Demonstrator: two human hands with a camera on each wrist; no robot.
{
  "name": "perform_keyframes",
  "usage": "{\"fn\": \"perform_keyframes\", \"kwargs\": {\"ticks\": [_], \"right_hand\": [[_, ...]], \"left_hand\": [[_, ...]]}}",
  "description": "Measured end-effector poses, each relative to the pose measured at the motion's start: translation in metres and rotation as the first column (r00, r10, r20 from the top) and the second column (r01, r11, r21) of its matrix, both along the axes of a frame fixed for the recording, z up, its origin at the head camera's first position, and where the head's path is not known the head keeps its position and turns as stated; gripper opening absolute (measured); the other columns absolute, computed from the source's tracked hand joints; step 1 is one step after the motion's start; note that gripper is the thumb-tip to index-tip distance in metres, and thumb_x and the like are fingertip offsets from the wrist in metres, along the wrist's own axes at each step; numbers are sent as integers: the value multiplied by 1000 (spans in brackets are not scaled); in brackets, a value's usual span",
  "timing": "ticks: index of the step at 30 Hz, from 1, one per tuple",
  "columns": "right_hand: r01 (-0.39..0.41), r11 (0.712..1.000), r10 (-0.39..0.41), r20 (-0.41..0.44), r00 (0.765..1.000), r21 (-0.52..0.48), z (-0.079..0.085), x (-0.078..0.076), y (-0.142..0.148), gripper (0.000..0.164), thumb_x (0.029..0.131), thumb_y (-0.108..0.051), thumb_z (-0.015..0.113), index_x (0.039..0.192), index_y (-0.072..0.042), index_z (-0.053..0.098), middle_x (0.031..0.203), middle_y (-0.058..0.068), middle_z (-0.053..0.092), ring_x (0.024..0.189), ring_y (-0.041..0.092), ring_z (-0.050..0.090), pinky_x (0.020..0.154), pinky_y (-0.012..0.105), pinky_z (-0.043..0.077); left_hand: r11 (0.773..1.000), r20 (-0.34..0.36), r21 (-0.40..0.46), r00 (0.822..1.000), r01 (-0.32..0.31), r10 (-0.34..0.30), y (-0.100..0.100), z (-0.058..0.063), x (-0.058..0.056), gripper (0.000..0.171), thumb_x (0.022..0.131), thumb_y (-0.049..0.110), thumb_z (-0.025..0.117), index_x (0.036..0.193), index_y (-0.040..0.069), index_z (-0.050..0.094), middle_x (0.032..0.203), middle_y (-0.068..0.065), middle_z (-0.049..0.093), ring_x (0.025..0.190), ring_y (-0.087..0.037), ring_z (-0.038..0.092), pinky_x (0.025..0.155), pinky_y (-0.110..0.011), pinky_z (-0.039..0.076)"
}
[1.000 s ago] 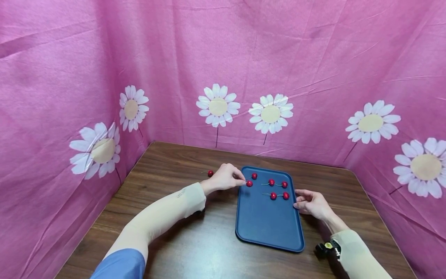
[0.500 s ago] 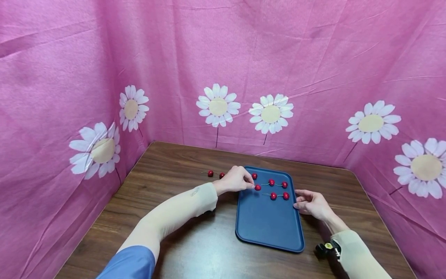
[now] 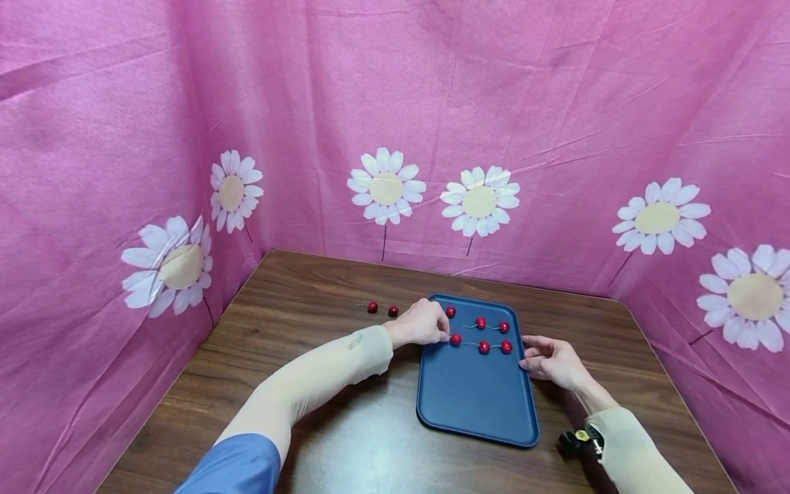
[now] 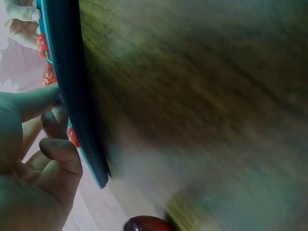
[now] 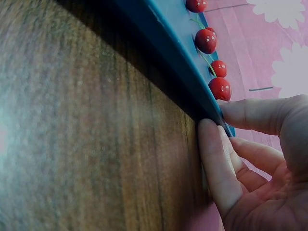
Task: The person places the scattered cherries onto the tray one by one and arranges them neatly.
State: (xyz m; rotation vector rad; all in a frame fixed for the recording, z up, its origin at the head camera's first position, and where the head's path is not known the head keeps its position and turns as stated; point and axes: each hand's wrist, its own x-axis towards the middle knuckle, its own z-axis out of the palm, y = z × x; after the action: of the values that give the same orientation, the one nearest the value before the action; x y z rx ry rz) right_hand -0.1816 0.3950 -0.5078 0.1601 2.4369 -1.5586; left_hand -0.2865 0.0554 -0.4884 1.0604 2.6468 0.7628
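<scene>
In the head view, my left hand (image 3: 424, 322) is over the left rim of a blue tray (image 3: 475, 401), pinching a red cherry (image 3: 455, 339) by its stem. That cherry lies in line with a front pair, a near-right cherry (image 3: 506, 347) and its neighbour (image 3: 484, 347). Behind them sit a back-right cherry (image 3: 504, 328), a back-middle cherry (image 3: 481, 323) and a back-left cherry (image 3: 450, 311). My right hand (image 3: 558, 362) holds the tray's right edge; in the right wrist view its thumb (image 5: 255, 114) rests on the rim, with a finger against the outer wall. Left-hand fingers hide the pinched stem in the left wrist view.
Two more cherries, one at the far left (image 3: 372, 307) and one nearer the tray (image 3: 393, 311), lie on the brown wooden table (image 3: 345, 412). Pink cloth (image 3: 555, 103) printed with daisies surrounds the table's back and sides.
My left hand has moved right and then slightly nearer me, carrying the cherry from the tray's left edge to the front row's left end. The right hand and tray stay still.
</scene>
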Motion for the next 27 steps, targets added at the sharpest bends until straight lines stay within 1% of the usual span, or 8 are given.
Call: {"fn": "perform_keyframes", "kwargs": {"ticks": [4,9,19,27], "right_hand": [[1,1000,-1,2,1000,0,0,0,0,76,99,4,77,163,18,39,106,6,74,87,5,73,81,30,69],[5,1000,-5,6,1000,5,1,1,0,76,99,3,78,163,17,41,105,5,74,87,6,74,82,30,69],[0,1000,0,4,1000,4,3,1,-1,76,100,4,77,163,18,39,105,5,74,87,5,73,82,30,69],[-1,1000,1,7,1000,1,2,1,-1,76,99,4,77,163,18,39,106,6,74,87,5,73,82,30,69]], "left_hand": [[999,-21,-44,1000,2,-3,1,-1,0,11,102,26,85,94,23,91,99,7,83,84,-6,64,73,-20,53],[997,-34,-71,999,16,-19,2,-4,-1,11,102,27,85,94,23,91,101,7,81,84,-5,63,72,-19,53],[999,-16,-51,1000,14,-15,-2,-1,0,12,102,25,84,92,22,91,94,9,81,77,-4,63,67,-18,52],[998,-15,-53,1000,20,-21,-4,-2,1,12,103,24,84,93,22,91,89,9,81,76,-4,63,67,-18,53]]}}
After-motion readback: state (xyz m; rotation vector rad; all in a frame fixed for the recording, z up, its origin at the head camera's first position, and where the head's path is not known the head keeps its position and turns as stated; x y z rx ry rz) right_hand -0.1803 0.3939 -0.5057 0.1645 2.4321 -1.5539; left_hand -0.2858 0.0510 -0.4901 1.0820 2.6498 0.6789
